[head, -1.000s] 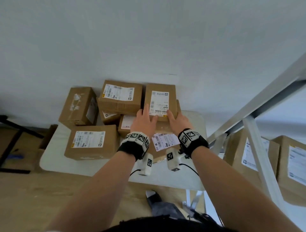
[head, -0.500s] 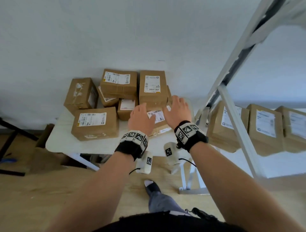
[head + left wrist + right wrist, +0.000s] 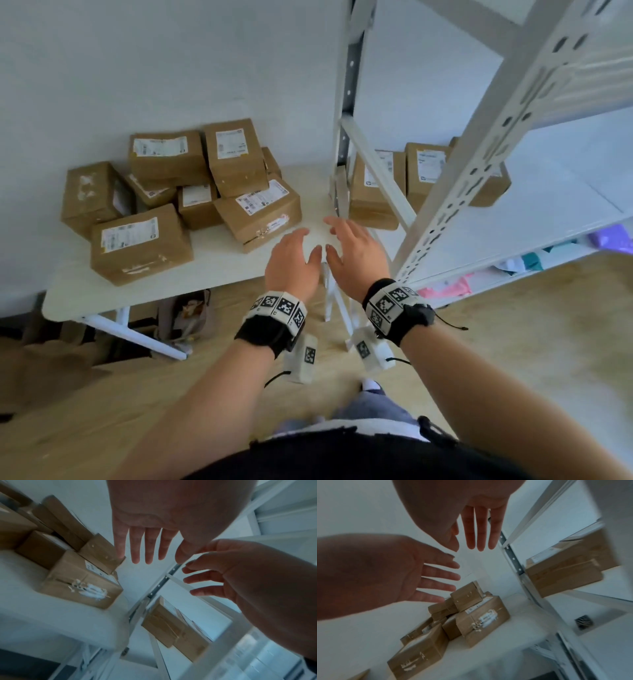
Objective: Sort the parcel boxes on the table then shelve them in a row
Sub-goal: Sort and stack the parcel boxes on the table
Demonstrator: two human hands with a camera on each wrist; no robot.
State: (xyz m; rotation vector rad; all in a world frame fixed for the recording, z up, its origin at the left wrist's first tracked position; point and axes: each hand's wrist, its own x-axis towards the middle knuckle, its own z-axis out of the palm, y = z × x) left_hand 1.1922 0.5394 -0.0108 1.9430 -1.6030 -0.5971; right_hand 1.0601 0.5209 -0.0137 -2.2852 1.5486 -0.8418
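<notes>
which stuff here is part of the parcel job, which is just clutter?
Job:
- parcel boxes on the table
- table
- boxes already on the shelf
- shelf
- left hand, right hand, both empty

Clutter:
- coloured packets on the lower shelf
- bag under the table

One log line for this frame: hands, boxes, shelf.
left hand: open, empty | right hand: open, empty | parcel boxes: piled on table | shelf: three boxes in row
</notes>
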